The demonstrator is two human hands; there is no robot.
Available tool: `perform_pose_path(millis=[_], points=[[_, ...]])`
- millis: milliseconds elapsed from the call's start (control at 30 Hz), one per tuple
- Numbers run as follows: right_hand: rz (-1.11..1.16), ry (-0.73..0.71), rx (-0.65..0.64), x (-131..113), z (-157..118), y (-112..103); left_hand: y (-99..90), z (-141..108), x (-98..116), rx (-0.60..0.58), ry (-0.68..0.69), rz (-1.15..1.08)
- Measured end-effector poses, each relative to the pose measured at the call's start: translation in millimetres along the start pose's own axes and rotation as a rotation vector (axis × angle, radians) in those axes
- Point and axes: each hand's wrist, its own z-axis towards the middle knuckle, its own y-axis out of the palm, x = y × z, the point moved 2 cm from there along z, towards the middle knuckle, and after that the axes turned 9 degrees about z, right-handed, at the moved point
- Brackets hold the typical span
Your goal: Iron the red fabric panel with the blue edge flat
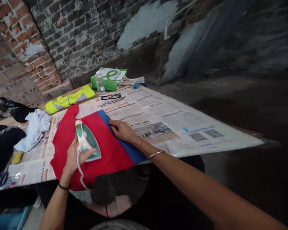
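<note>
My left hand [74, 158] is wrapped round the handle of a white and green clothes iron [94, 140]. The iron lies on a red garment [115, 155] spread over the table, and its white cord trails down toward the near edge. Along the garment's right side runs a blue strip [129, 148] of cloth. My right hand [123, 130] rests on that blue strip near its far end. Its fingers are bent loosely over the cloth, with nothing seen in them.
Newspaper under clear plastic covers the table [148, 105]. At the back are eyeglasses [111, 96], a bottle [100, 83], a green-white bag [110, 78] and a yellow vest [70, 99]. To the left lie a pale blue cloth [37, 127], dark clothes [4, 147] and a yellow sponge [17, 157].
</note>
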Motion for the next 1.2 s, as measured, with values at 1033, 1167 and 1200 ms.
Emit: perform_pose_path(millis=[1033,1167,1200], points=[[0.024,0.004,-0.019,-5.3,1.8,-6.7,48.2,77.9,55.9,0.058,-0.018,0.096],[0.039,0.000,-0.011,-5.0,2.2,-6.3,36.5,51.2,50.4,0.033,0.014,0.061],[0.039,0.002,-0.008,-5.1,2.2,-6.1,33.0,35.8,48.5,0.021,0.030,0.049]])
